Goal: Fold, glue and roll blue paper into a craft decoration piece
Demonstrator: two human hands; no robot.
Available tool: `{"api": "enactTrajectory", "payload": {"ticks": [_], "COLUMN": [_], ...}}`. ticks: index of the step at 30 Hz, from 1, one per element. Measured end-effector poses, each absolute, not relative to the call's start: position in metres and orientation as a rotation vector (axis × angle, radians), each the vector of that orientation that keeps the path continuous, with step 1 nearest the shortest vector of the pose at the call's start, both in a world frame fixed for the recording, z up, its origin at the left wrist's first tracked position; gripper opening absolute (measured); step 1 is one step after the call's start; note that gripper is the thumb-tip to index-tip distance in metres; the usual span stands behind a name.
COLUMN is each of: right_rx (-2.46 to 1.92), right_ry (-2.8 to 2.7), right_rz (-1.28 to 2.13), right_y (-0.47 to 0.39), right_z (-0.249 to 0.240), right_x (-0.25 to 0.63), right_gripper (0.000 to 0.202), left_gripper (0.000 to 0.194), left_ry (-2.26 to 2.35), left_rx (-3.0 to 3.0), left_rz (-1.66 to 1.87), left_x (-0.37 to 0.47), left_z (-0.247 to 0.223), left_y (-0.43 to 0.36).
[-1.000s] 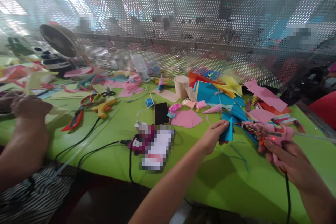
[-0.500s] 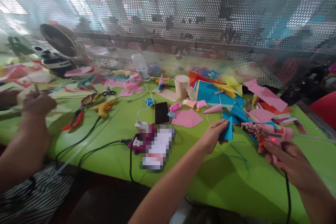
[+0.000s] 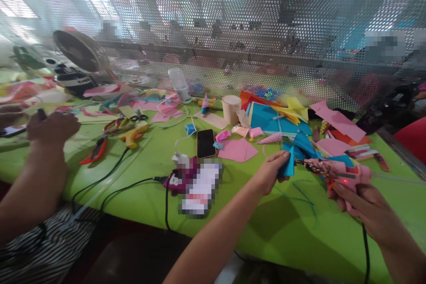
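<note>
Between the fingers of my left hand [image 3: 272, 172] is a small folded piece of blue paper [image 3: 288, 165], held upright above the green table. My right hand [image 3: 361, 197] grips a pink hot glue gun [image 3: 349, 176] with a small red light on its body. The gun's nozzle points left at the blue paper, close to its right edge; I cannot tell if they touch. A clear glue stick sticks out behind the gun, and its black cord hangs down. Thin blue-green paper strips [image 3: 304, 197] lie below, between my hands.
Across the green table [image 3: 140, 199] lie a black-screened phone [image 3: 206, 143], a lit phone [image 3: 200, 188], a purple power strip [image 3: 179, 182], a yellow glue gun [image 3: 133, 136], a cardboard roll [image 3: 231, 110] and blue sheets [image 3: 276, 119]. A co-worker's hand [image 3: 51, 128] is at left. Perforated metal stands behind.
My hands stay nearly still, with the glue gun's nozzle still beside the blue paper. At left, the co-worker's hand has shifted slightly, and a dark object now shows at it.
</note>
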State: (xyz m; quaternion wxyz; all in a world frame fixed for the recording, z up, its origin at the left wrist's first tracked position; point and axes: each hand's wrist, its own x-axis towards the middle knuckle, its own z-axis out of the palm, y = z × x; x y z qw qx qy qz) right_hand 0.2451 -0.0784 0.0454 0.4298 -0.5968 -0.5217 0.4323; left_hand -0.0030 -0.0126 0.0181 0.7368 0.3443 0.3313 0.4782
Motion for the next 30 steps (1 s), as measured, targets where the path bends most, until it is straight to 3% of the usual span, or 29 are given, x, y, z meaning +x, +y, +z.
{"api": "enactTrajectory", "payload": {"ticks": [5, 30], "right_rx": [-1.433, -1.508], "right_ry": [-1.105, -1.315], "right_rz": [1.097, 1.029], "right_y": [-0.08, -0.084], "right_z": [0.055, 0.045], "right_x": [0.239, 0.241], "right_gripper": [0.058, 0.054], "left_gripper": [0.069, 0.068], "left_ry": [0.699, 0.734], "left_rx": [0.81, 0.78], "left_rz": [1.049, 1.044], "left_x": [-0.002, -0.002], "left_z": [0.017, 0.013], "left_y": [-0.012, -0.011]}}
